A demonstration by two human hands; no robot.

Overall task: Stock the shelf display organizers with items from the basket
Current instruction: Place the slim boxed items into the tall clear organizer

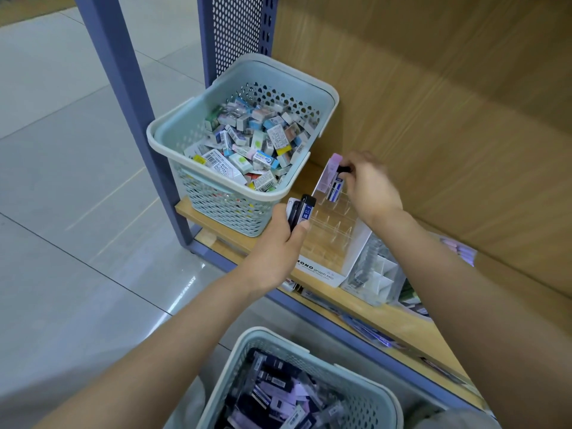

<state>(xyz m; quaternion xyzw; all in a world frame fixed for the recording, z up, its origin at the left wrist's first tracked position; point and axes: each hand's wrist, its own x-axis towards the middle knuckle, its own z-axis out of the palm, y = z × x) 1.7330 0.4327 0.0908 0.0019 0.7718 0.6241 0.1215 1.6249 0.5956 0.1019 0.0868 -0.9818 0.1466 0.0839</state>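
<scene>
Left hand (278,247) grips a few black lead cases (301,212), long axes aimed at 1 o'clock, at the 9 o'clock edge of the clear organizer (328,236). Right hand (370,185) pinches a blue-labelled case (336,188), cap toward 12 o'clock, in its far row

The left hand (278,243) is gripping a few slim black lead cases (301,212) just left of the clear acrylic tiered organizer (328,233) on the light wooden shelf (380,317). The right hand (368,184) is pinching a black-capped case (344,169) at the organizer's far row, beside a pink case (328,173). A pale blue perforated plastic basket (223,209) of small boxes is sitting at far left. A second matching basket (366,397) is sitting nearest, holding dark and lilac packs.
</scene>
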